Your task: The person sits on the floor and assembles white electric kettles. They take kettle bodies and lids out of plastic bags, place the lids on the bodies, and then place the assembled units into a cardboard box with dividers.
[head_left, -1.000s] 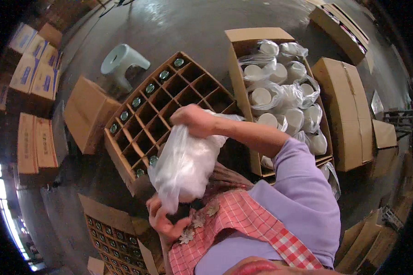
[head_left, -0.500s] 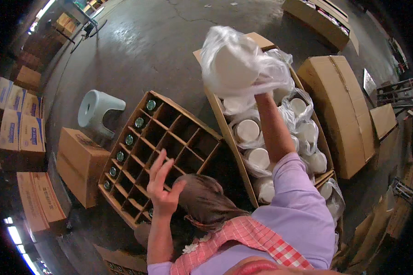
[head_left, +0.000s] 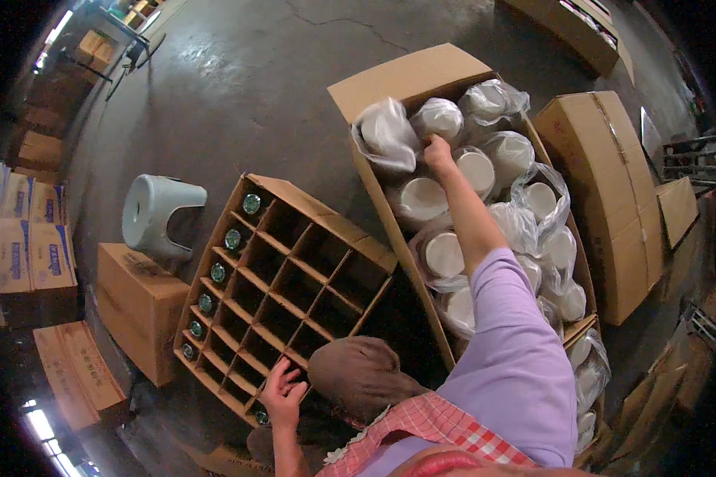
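Observation:
My right hand (head_left: 437, 153) reaches into the far part of a long open carton (head_left: 402, 270), its fingers closed at the near side of a white round-ended piece in a clear plastic bag (head_left: 440, 118); its fingertips are partly hidden. Beside it at the far left corner lies another bagged white piece (head_left: 385, 133). My left hand (head_left: 283, 395) holds nothing, fingers apart, by the near edge of a divided cardboard box (head_left: 318, 211). Glass bottles (head_left: 232, 239) stand in that box's left row, with one more bottle (head_left: 261, 417) near my left hand.
A pale stool (head_left: 163, 211) stands left of the divided box, with a brown carton (head_left: 143, 310) close by. A tall closed carton (head_left: 605, 199) is right of the open one. Stacked boxes (head_left: 32, 246) line the far left. My brown-covered knee (head_left: 354, 370) sits between the boxes.
My right hand has come down from above the open carton, where it held up a bagged white piece. My left hand has moved nearer to me, along the divided box.

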